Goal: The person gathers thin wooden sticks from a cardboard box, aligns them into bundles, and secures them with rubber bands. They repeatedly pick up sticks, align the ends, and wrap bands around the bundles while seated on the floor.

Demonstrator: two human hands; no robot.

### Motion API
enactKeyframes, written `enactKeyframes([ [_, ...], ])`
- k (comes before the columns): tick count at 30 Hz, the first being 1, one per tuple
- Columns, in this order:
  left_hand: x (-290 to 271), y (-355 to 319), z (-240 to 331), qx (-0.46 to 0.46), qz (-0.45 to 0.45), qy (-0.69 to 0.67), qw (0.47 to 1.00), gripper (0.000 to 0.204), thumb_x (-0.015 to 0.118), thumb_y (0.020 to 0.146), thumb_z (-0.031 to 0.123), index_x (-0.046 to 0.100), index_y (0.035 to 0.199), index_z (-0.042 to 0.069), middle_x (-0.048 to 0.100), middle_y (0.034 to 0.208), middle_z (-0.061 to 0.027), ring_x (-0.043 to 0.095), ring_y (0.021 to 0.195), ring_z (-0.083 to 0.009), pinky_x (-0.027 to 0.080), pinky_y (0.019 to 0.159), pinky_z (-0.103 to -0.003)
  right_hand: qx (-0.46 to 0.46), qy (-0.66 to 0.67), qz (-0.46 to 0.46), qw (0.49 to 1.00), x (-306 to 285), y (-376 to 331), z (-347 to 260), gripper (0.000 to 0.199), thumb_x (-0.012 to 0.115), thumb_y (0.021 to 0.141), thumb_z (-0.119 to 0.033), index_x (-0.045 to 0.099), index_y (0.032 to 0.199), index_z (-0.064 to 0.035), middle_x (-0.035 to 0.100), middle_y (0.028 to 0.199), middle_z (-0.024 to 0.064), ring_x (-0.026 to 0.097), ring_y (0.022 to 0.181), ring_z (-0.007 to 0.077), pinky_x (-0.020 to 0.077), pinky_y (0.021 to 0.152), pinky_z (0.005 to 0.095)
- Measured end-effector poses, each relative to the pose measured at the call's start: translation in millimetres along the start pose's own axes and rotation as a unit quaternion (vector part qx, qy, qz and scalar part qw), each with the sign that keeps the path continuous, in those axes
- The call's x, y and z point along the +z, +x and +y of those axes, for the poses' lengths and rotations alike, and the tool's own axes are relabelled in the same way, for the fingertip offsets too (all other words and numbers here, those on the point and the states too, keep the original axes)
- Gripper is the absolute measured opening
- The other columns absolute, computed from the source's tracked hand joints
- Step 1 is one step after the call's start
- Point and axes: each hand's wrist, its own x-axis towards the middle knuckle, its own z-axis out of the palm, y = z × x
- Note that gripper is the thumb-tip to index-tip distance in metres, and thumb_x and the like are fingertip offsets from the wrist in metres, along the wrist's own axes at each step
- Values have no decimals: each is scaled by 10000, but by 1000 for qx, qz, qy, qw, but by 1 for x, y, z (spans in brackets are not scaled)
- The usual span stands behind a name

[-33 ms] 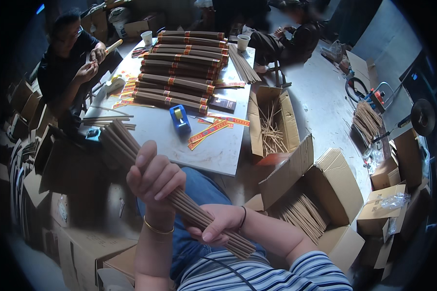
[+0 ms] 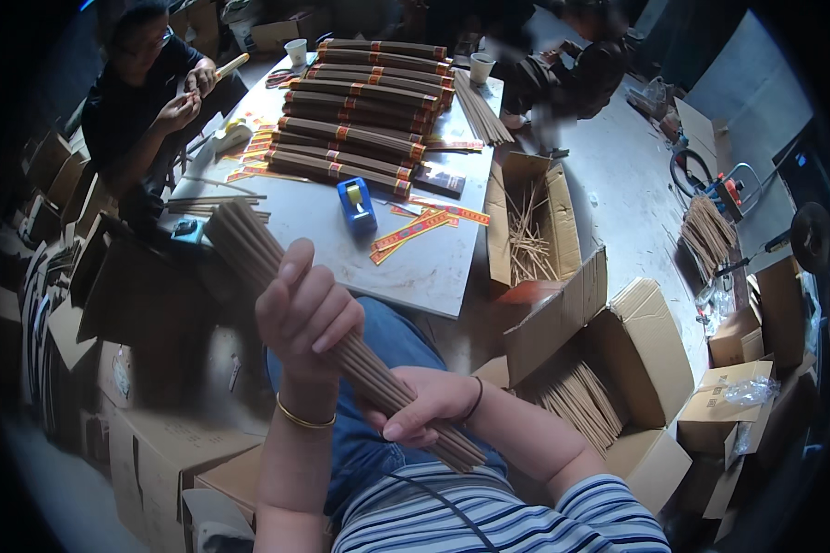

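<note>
A loose bundle of brown incense sticks [image 2: 367,361] slants across my lap, its upper end fanned near the table's front left corner. My left hand [image 2: 306,300] is wrapped round its middle. Lower down, my right hand [image 2: 420,405] is closed round the same bundle, close to its bottom end. Parts of the sticks are hidden under my fingers. On the table [image 2: 424,286] in front lies a stack of banded incense bundles [image 2: 360,111]. A blue tape dispenser [image 2: 357,205] and red-and-yellow paper strips [image 2: 415,232] lie nearer me.
Right of the table, an open carton [image 2: 567,217] holds scattered sticks. Another open carton [image 2: 650,341] with many sticks stands by my right arm. Cardboard boxes [image 2: 171,452] sit at lower left. One person [image 2: 148,92] sits at the table's left, another [image 2: 586,69] beyond it.
The table and surroundings sit slightly higher and further right in the picture. Both hands keep hold of the incense sticks, whose upper end appears a little higher.
</note>
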Motion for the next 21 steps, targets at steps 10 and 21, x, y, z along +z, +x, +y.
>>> enactKeyframes([
  [10,44,-50,5,106,172,264,943,190,611,916,192,458,864,93,436,602,24,449,490,-47,422,502,-206,20,-390,248,887,44,19,3,293,697,790,-187,488,920,-26,580,702,196,574,610,376,460,557,401],
  [21,24,-68,19,52,-50,7,997,176,550,956,271,483,935,110,486,666,18,508,540,-79,461,543,-236,79,70,3,994,39,24,25,262,714,810,-98,470,811,-4,499,553,24,498,409,96,393,386,206],
])
